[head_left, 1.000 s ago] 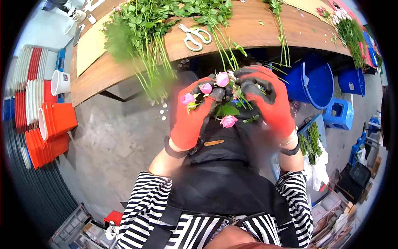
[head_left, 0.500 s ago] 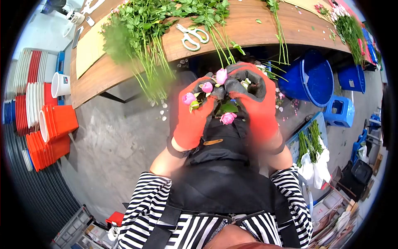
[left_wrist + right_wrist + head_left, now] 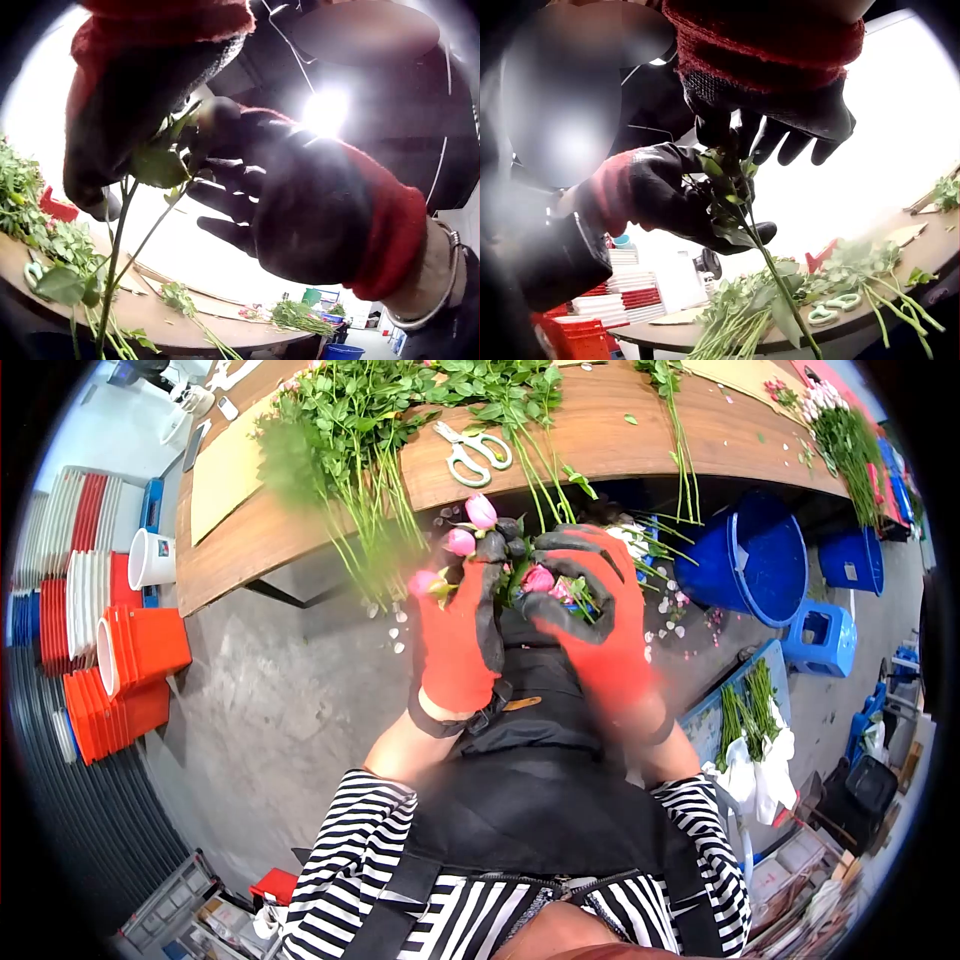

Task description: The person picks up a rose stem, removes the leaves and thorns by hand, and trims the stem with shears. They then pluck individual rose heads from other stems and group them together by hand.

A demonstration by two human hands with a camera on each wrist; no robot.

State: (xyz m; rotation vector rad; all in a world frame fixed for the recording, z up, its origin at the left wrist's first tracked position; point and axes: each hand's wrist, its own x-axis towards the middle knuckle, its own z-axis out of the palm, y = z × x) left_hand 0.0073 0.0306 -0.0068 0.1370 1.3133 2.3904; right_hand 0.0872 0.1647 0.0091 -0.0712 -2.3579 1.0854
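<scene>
A spray of pink roses [image 3: 480,511] is held by my left hand [image 3: 462,630], in a red glove with black palm and fingers. Its leafy stem [image 3: 776,274] runs down below that hand in the right wrist view. My right hand [image 3: 600,610], gloved alike, has its thumb and forefinger at a pink rose head [image 3: 537,578] of the spray. In the right wrist view those two fingertips meet at the stem's top while the other fingers stay loosely extended. Leaves [image 3: 161,167] partly cover the contact in the left wrist view.
Cut rose stems [image 3: 375,480] lie on the wooden table [image 3: 600,440], hanging over its near edge beside pale green scissors [image 3: 470,455]. Blue tubs [image 3: 745,560] and a blue stool [image 3: 820,632] stand at right, wrapped bundles [image 3: 750,730] nearer. Red crates [image 3: 140,650] stack at left.
The left hand has turned and shifted slightly left, taking most of the blooms with it. The right hand's fingers have moved from the upper roses down to a lower bloom.
</scene>
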